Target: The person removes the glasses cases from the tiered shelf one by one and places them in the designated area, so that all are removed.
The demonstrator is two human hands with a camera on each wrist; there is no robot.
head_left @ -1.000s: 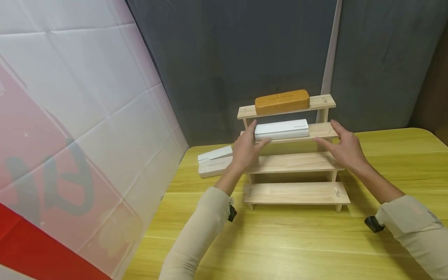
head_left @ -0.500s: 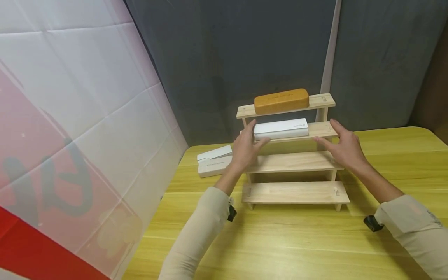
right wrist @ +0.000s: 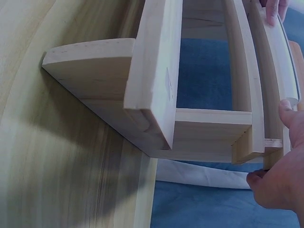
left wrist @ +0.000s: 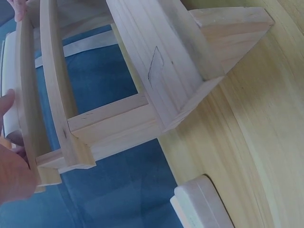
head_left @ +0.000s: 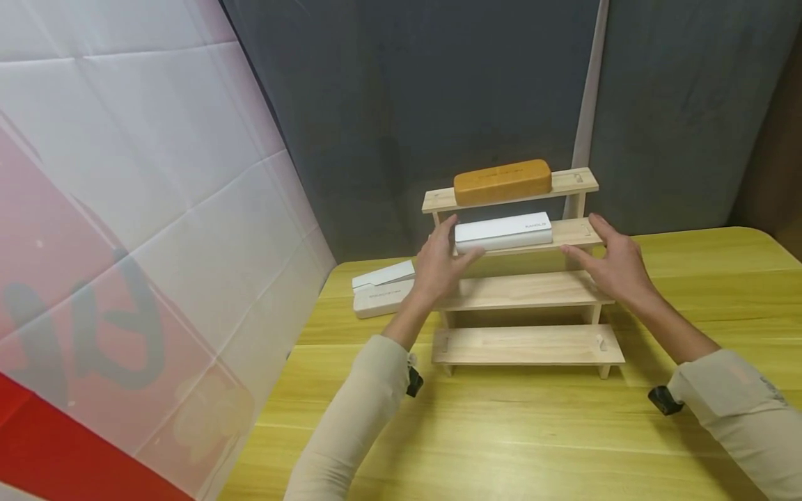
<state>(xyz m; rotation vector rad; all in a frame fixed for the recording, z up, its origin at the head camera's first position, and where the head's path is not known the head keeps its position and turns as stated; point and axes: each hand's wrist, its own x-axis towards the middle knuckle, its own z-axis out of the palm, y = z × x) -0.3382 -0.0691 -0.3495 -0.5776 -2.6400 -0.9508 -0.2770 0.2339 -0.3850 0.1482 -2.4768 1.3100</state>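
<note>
A white glasses case [head_left: 503, 232] lies on the second-highest board of a four-step wooden display stand [head_left: 523, 291]. My left hand [head_left: 437, 263] holds the case's left end, thumb along its front and index finger at its end. In the left wrist view, the thumb [left wrist: 6, 102] rests against the case. My right hand [head_left: 617, 263] grips the right end of the same board, its thumb at the front edge. The right wrist view has a curled finger [right wrist: 256, 176] at the board's end. An orange-brown case [head_left: 503, 182] sits on the top board.
Two pale cases, a white one [head_left: 383, 274] and a greyish one [head_left: 379, 298], lie on the wooden table [head_left: 501, 431] left of the stand. A dark curtain [head_left: 438, 90] hangs behind. A printed white sheet [head_left: 169, 160] slopes along the left side.
</note>
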